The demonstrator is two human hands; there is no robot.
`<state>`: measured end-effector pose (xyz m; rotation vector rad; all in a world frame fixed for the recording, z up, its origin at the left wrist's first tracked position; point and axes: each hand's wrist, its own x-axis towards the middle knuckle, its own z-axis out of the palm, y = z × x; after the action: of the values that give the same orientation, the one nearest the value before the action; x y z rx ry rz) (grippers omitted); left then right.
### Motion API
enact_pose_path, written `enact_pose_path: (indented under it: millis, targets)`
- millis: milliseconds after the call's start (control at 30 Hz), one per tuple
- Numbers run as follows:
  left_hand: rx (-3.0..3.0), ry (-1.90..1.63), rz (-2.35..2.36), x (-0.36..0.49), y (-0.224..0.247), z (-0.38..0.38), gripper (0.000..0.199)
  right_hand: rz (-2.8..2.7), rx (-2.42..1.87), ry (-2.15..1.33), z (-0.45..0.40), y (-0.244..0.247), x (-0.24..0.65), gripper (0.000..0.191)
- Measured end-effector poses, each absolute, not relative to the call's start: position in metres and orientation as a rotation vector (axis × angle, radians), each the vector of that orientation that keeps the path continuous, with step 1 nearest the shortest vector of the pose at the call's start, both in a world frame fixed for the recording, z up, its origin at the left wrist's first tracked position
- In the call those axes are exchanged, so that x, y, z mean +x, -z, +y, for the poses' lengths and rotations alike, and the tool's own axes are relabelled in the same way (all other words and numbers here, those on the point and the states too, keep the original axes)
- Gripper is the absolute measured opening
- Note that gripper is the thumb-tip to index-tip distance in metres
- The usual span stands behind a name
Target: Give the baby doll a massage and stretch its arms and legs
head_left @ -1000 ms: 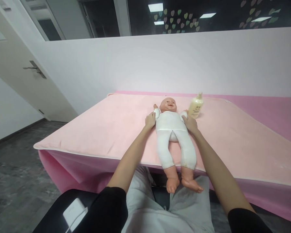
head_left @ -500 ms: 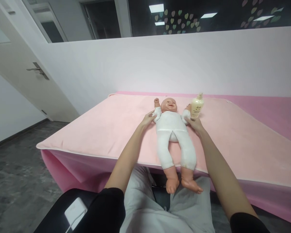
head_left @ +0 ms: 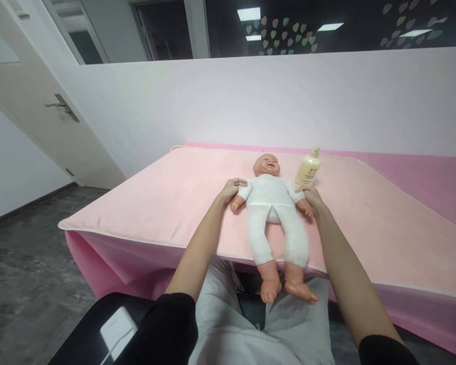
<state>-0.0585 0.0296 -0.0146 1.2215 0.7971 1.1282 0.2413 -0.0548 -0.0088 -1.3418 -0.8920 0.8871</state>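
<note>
A baby doll (head_left: 269, 190) in a white suit lies on its back on the pink-covered table, head toward the wall, bare feet hanging over the front edge. Both of its arms point down along its sides. My left hand (head_left: 232, 189) has its fingers closed around the doll's sleeve on the left side, above the doll's hand. On the other side, my right hand (head_left: 312, 197) grips the opposite sleeve with its fingertips. Just behind my right hand stands a pale yellow pump bottle (head_left: 308, 170).
A peach blanket (head_left: 155, 203) covers the table, over a darker pink cloth (head_left: 110, 263). Behind it runs a white wall (head_left: 228, 106) under a window. A white device with a cable (head_left: 118, 330) lies at lower left. A door (head_left: 41, 101) is on the left.
The doll's arms have swung from raised beside its head down to its sides. My hands stay at the sleeves. The bottle now leans into fuller view.
</note>
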Motion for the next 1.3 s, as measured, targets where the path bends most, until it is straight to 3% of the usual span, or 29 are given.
enact_pose_path:
  millis: [100, 233, 333, 467, 700, 967, 1300]
  targets:
    - [1.195, -1.116, 0.722, -0.059, 0.012, 0.026, 0.038, -0.934, -1.223, -0.901, -0.056, 0.005, 0.238, 0.019]
    - [1.221, -1.136, 0.679, -0.057, 0.005, 0.023, 0.028, -1.021, -1.113, -1.025, -0.055, 0.000, 0.235, 0.037]
    - [1.227, -1.185, 0.695, -0.054, 0.005, 0.025, 0.024, -1.060, -1.143, -1.037, -0.049, 0.002, 0.236, 0.034]
    - [1.276, -1.175, 0.833, -0.050, 0.011, 0.028, 0.038, -1.118, -1.245, -0.907, -0.042, 0.013, 0.235, 0.027]
    - [1.323, -1.160, 0.938, -0.047, 0.015, 0.030, 0.046, -1.219, -1.386, -0.705, -0.040, 0.018, 0.230, 0.039]
    - [1.292, -1.204, 1.013, -0.045, 0.013, 0.026, 0.040, -1.184, -1.305, -0.724, -0.044, 0.017, 0.230, 0.041]
    - [1.227, -1.180, 0.743, -0.052, 0.000, 0.018, 0.020, -1.056, -1.185, -0.957, -0.046, 0.015, 0.236, 0.028]
